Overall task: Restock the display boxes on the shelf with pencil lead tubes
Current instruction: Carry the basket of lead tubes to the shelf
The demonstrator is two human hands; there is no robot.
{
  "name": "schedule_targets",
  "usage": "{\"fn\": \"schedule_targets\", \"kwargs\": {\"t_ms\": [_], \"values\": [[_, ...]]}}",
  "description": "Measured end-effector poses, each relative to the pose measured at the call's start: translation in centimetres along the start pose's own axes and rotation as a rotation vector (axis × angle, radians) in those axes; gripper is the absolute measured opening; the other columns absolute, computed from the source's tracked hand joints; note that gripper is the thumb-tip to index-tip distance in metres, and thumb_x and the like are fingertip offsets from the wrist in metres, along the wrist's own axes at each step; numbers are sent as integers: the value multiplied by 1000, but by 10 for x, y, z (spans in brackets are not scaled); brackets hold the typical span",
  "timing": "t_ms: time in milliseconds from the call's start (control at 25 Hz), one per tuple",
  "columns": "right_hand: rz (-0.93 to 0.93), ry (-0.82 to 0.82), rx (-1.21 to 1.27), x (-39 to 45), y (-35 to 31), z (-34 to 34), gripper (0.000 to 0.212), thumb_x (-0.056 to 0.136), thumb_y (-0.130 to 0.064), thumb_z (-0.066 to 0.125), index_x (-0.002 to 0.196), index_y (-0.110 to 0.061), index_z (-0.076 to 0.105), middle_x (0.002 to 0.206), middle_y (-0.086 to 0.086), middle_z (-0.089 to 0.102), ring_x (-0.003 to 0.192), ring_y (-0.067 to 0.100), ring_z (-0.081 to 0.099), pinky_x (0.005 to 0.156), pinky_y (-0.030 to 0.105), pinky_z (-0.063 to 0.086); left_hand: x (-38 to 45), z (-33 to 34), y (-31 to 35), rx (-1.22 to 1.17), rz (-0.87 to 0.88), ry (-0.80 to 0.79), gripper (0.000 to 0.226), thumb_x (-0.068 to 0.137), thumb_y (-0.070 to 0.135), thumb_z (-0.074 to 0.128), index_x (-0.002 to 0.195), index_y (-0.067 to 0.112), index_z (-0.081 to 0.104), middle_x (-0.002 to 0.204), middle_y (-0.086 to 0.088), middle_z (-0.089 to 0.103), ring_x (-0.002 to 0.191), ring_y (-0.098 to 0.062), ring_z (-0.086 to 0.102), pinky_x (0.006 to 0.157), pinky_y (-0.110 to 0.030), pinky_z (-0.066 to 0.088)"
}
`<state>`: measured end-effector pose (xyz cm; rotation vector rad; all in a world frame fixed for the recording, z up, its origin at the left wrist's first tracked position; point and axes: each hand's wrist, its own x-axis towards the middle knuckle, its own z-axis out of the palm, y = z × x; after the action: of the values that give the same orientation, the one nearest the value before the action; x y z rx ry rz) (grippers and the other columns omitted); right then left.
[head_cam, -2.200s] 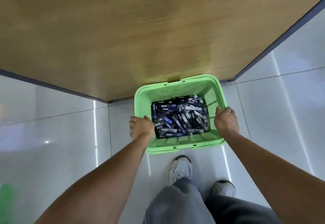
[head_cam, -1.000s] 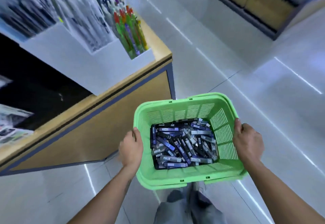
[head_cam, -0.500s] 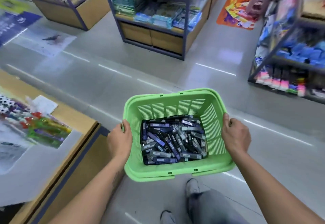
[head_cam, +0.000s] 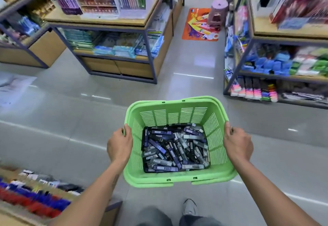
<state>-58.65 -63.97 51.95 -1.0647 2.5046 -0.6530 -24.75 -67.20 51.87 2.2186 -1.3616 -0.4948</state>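
Green plastic basket point(head_cam: 175, 115), slotted walls, held out in front above the tiled floor point(head_cam: 71, 119). Left hand point(head_cam: 119, 145) grips the left rim, fingers curled over the edge; right hand point(head_cam: 237, 144) grips the right rim likewise. Pencil lead tubes point(head_cam: 174, 148) lie loose in a heap covering the basket bottom: slim flat cases, dark blue, black and grey, with pale labels. One label seems to read "HB 0.5"; the rest too small to read. Stocked shelves point(head_cam: 113, 35) ahead, blurred. Orange mat point(head_cam: 198, 25) beyond them.
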Motion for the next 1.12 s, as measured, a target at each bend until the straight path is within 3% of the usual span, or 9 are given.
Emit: {"fn": "schedule_targets", "kwargs": {"t_ms": [240, 400, 560, 720, 880, 1120], "values": [[79, 21, -82, 115, -56, 0, 63, 107, -51, 30, 73, -6, 58, 65, 11, 51, 65, 29, 50, 59, 35, 35, 114, 46, 98, 42, 76, -27, 56, 105, 44, 34, 60, 12, 44, 56, -6, 50, 52, -24, 46, 51, -32, 32], [135, 64, -84, 197, -106, 23, 65, 106, -50, 31, 88, 1, 67, 92, 28, 67, 83, 41, 61, 66, 40, 37, 219, 84, 165, 56, 132, -87, 54, 105, 43, 35, 63, 10, 43, 59, -6, 52, 56, -24, 50, 51, -33, 31], [213, 102, -59, 271, -164, 39, 61, 107, -49, 30, 78, -3, 59, 84, 24, 63, 73, 34, 51, 64, 39, 35, 325, 120, 232, 98, 201, -146, 52, 106, 42, 33, 65, 11, 44, 61, -5, 52, 64, -30, 53, 60, -37, 37], [248, 164, -49, 366, -216, 49, 65, 107, -49, 29, 83, 0, 63, 86, 24, 64, 78, 38, 59, 64, 38, 36, 422, 157, 317, 101, 264, -171, 52, 106, 44, 33, 67, 12, 45, 63, -5, 54, 64, -28, 53, 59, -36, 34], [260, 161, -15, 471, -254, 59, 63, 107, -49, 29, 75, -2, 57, 76, 17, 57, 70, 31, 50, 61, 37, 36, 501, 210, 394, 114, 286, -160, 53, 106, 45, 33, 65, 13, 45, 64, -7, 54, 64, -30, 55, 58, -35, 36], [268, 136, -35, 657, -312, 67, 63, 107, -49, 28, 75, -3, 56, 77, 20, 59, 70, 31, 52, 60, 35, 36, 611, 283, 526, 130, 262, -140, 53, 106, 44, 35, 72, 7, 54, 60, -1, 47, 53, -16, 40, 54, -36, 27]]}}
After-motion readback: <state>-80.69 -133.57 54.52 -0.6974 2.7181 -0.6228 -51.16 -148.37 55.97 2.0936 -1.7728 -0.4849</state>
